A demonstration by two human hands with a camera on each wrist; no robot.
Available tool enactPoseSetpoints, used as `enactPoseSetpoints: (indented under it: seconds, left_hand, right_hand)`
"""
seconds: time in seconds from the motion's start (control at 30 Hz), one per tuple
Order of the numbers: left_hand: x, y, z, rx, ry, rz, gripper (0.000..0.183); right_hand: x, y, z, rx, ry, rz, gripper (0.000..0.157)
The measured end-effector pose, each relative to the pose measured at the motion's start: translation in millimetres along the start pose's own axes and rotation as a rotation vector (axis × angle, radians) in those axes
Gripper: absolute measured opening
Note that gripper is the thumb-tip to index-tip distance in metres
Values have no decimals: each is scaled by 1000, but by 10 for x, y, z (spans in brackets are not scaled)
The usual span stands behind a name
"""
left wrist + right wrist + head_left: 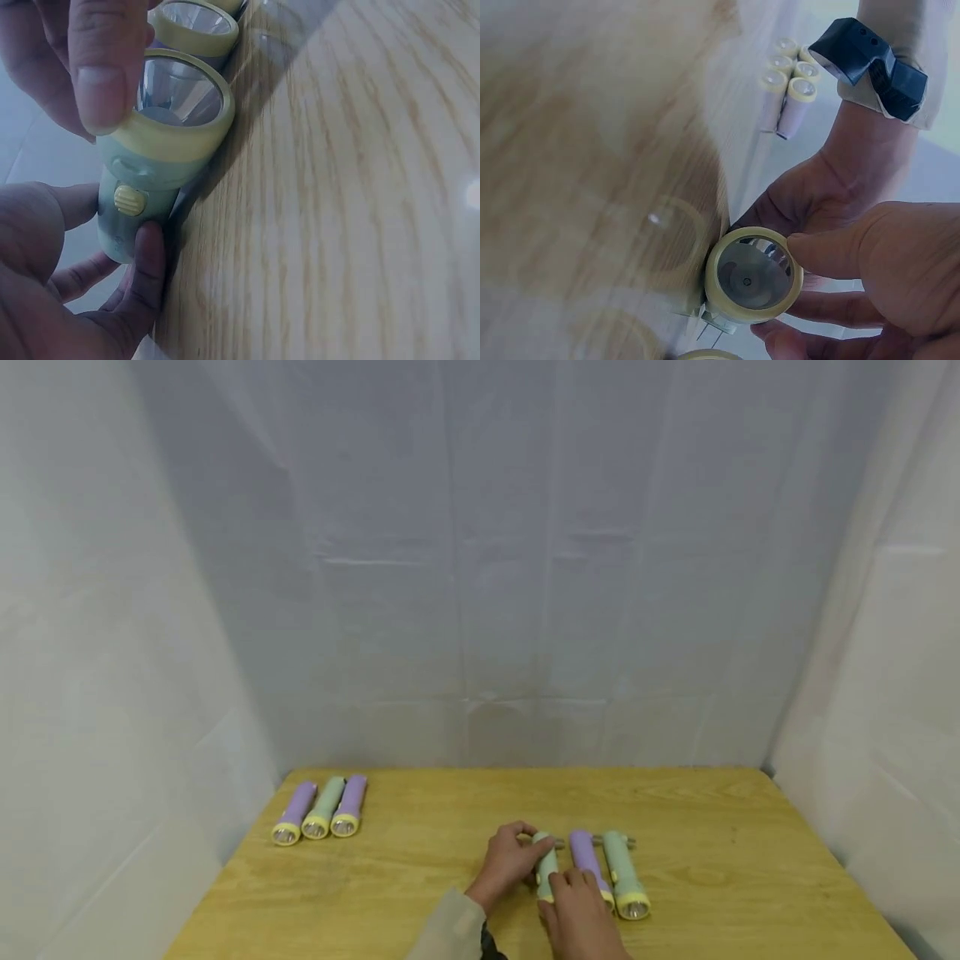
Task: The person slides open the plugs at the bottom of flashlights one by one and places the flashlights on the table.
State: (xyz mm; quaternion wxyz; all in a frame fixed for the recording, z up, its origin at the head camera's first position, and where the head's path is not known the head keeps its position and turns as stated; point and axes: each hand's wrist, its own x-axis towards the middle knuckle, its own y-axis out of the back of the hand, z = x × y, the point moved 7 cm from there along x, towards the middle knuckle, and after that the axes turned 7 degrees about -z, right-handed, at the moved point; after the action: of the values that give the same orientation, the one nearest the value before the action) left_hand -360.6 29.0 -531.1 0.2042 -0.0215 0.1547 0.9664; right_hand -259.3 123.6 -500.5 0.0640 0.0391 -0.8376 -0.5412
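A pale green flashlight (549,872) with a yellow head lies on the wooden table, and both hands are on it. My left hand (507,862) grips its tail end; in the left wrist view the thumb and fingers sit around the body below the yellow switch (129,200). With the thumb on one side of the yellow rim (792,264) and fingers on the other, my right hand (583,917) holds the head. Just to the right lie a purple flashlight (584,852), partly hidden by the right hand, and another green flashlight (621,864), roughly side by side.
At the table's far left, two purple flashlights (298,803) (352,797) lie with a green flashlight (327,800) between them. The wooden table (720,843) ends at a pale hanging sheet (495,610) behind, with more sheeting at both sides.
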Motion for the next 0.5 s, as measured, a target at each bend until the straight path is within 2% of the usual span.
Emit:
enactPoseSetpoints:
  seconds: [0.33,0.5]
  left_hand:
    - [9,-38,-2,3,-1,20,35]
    - [33,-65,2,17,-5,34,37]
  right_hand:
    - [-44,58,-10,-90,-6,81,25]
    - [-31,72,23,-89,-27,64,25]
